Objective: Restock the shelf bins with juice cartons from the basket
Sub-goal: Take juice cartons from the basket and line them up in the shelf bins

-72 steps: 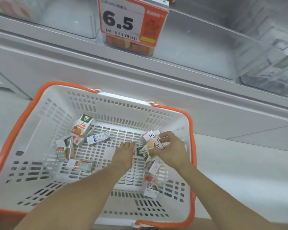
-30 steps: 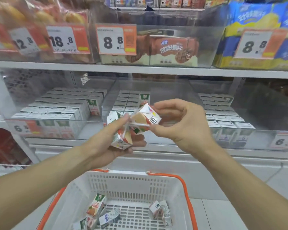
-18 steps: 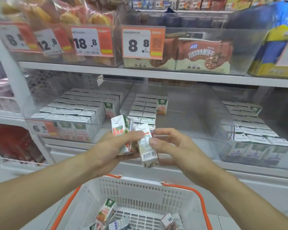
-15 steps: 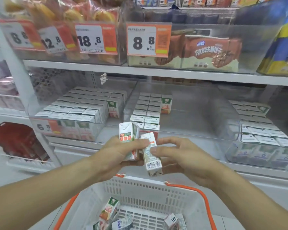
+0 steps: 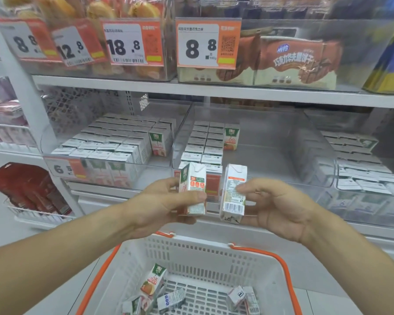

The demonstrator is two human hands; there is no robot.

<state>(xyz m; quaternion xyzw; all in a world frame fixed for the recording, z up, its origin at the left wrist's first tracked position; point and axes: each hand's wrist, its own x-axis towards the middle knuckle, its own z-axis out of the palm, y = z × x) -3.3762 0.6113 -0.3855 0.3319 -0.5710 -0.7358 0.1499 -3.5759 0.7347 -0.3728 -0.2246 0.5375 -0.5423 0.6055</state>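
My left hand point(image 5: 162, 205) grips a small white juice carton point(image 5: 193, 180) upright, thumb across its front. My right hand point(image 5: 275, 208) pinches a second juice carton point(image 5: 233, 196) upright, barcode side toward me. Both cartons hang in front of the middle clear shelf bin point(image 5: 271, 151), which holds two rows of cartons on its left and bare floor on its right. Below my hands stands the white basket point(image 5: 191, 248) with an orange rim; several loose cartons point(image 5: 154, 283) lie in it.
A full clear bin of cartons point(image 5: 114, 144) sits left of the middle one, another bin point(image 5: 362, 160) to the right. The shelf above point(image 5: 214, 89) carries biscuit packs and price tags. Red packs point(image 5: 27, 187) fill a low rack at far left.
My hands rose from the basket with the cartons to shelf height. The two cartons, held together half a second ago, are now apart, one upright in each hand.
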